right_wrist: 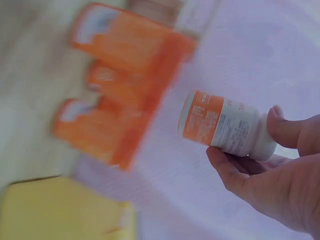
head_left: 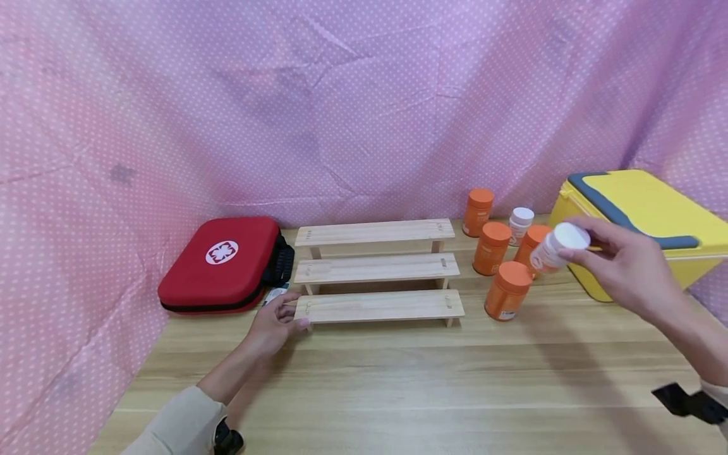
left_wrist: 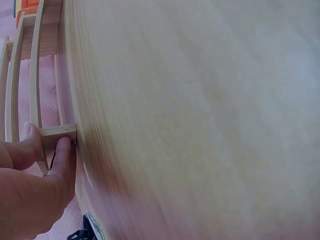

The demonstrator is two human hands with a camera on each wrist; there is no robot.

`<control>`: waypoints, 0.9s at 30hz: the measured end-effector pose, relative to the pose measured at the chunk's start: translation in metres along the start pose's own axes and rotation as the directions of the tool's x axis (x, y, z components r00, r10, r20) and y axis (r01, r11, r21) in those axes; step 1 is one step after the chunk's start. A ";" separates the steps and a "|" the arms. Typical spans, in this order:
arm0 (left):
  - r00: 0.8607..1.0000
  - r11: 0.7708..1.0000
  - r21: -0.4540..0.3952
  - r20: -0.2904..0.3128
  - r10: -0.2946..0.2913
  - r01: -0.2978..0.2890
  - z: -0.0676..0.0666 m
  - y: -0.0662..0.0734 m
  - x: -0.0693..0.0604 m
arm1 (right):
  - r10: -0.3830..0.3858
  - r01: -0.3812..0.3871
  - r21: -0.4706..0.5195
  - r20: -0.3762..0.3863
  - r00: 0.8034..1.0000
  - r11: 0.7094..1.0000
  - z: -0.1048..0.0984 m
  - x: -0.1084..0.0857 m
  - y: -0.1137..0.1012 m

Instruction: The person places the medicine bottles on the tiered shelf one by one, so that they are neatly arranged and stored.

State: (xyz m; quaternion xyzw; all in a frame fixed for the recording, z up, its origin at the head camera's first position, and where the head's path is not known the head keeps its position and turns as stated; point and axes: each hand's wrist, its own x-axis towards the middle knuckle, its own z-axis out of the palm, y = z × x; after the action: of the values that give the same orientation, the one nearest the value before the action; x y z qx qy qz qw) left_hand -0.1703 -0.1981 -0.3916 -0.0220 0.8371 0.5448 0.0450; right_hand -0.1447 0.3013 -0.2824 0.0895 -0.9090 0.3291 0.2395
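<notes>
My right hand holds a white pill bottle by its cap, tilted, above a group of orange bottles. In the right wrist view the bottle shows an orange and white label, with thumb and fingers around the cap end. My left hand grips the left end of a three-tier wooden shelf at its lowest tier. The left wrist view has the thumb on the board's edge and fingertips against the short leg. No bottles stand on the tiers.
Several orange bottles and a second white bottle stand right of the shelf. A yellow box with a grey handle is at far right. The red first-aid case lies at left. A pink dotted curtain hangs behind.
</notes>
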 end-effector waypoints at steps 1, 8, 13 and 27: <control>1.000 1.000 0.002 0.000 -0.001 0.001 0.000 0.000 0.000 | -0.010 0.009 0.016 0.006 1.000 1.000 -0.001 0.005 -0.008; 1.000 1.000 -0.004 0.007 -0.001 0.001 -0.001 0.000 0.000 | -0.035 0.021 0.167 0.081 0.996 0.986 0.018 0.043 -0.057; 1.000 1.000 0.008 0.010 -0.003 0.003 -0.002 -0.001 0.001 | -0.024 -0.026 0.239 0.201 0.979 0.971 0.043 0.068 -0.089; 1.000 1.000 0.014 0.010 0.004 -0.004 -0.002 0.001 0.000 | -0.147 -0.067 0.516 0.363 0.920 0.854 0.138 0.122 -0.151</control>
State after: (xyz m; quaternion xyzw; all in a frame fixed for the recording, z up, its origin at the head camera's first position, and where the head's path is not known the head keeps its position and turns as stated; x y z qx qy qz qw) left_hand -0.1700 -0.1991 -0.3898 -0.0173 0.8408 0.5390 0.0485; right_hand -0.2545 0.0968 -0.2304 0.2337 -0.8134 0.5320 0.0281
